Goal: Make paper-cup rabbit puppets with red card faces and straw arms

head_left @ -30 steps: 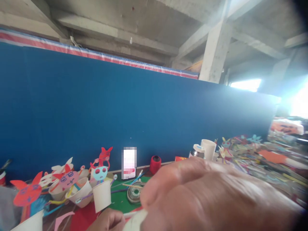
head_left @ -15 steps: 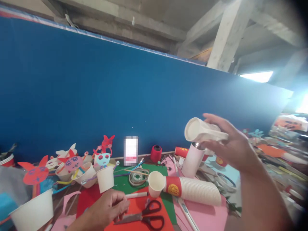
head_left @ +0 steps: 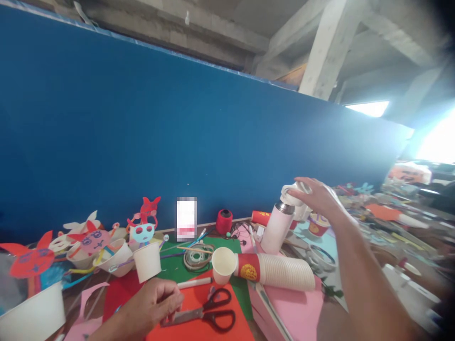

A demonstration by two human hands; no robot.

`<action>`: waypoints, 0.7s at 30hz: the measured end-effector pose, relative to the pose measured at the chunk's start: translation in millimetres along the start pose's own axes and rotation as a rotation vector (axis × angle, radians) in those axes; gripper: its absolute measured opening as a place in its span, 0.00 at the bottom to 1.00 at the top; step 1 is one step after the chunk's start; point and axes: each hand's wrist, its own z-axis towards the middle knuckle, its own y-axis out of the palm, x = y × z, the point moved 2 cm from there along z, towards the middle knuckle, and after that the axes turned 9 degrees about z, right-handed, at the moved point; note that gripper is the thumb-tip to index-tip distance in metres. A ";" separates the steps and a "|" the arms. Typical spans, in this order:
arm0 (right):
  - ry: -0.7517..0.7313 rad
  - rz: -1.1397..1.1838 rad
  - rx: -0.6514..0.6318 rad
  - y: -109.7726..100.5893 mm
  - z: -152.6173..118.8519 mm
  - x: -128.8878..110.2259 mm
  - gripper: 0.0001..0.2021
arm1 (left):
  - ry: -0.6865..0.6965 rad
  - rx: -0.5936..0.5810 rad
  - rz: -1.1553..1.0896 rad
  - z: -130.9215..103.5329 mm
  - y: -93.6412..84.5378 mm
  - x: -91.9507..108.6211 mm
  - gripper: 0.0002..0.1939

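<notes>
My right hand (head_left: 313, 192) is closed around a white thermos lid (head_left: 288, 193) with a handle-like side. The lid is at the top of the pale pink thermos (head_left: 276, 229), against its steel neck; whether it is seated I cannot tell. My left hand (head_left: 161, 300) rests with curled fingers on orange paper (head_left: 192, 334), and nothing shows in it. Beside its fingertips lie black-handled scissors (head_left: 213, 310), the blades pointing toward the hand. A white marker (head_left: 195, 283) lies just beyond, next to an upright paper cup (head_left: 223, 265).
A long stack of paper cups (head_left: 284, 272) lies on its side on pink paper. Cup crafts with paper faces (head_left: 143, 232) crowd the left. A blurred-out phone-like screen (head_left: 186, 218) and a red round object (head_left: 224, 221) stand by the blue partition (head_left: 159, 123). Clutter covers the right.
My right hand has brought the lid down and turned it over onto the thermos top. My left hand stays by the scissors. The whole view has shifted slightly.
</notes>
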 end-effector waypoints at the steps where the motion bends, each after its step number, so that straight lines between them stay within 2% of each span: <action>1: -0.005 0.005 -0.017 5.3 0.5 1.2 0.26 | -0.006 0.002 0.008 -0.7 -0.4 0.1 0.18; 7: -0.114 -0.005 -0.149 33.7 -3.2 2.8 0.25 | -0.036 -0.002 0.033 -0.6 -2.0 0.6 0.16; 13: -0.088 -0.014 -0.091 48.0 -9.4 6.4 0.25 | -0.033 0.012 0.042 -1.2 -3.3 0.6 0.16; 15: -0.091 -0.032 -0.024 45.6 -13.8 2.5 0.28 | -0.031 0.017 0.033 -2.8 -3.0 -0.2 0.16; 17: -0.118 -0.038 0.139 38.3 -21.5 -8.5 0.30 | -0.023 0.021 0.026 -3.5 -2.5 -0.8 0.16; 19: -0.171 0.012 0.350 30.2 -34.0 -28.2 0.26 | -0.010 0.020 0.021 -2.9 -1.4 -1.0 0.16; 20: -0.205 0.058 0.425 28.2 -41.6 -41.2 0.23 | -0.003 0.018 0.016 -2.1 -0.3 -1.0 0.16; 21: -0.234 0.109 0.446 29.0 -49.5 -56.0 0.20 | 0.003 0.014 0.010 -0.9 1.3 -1.1 0.16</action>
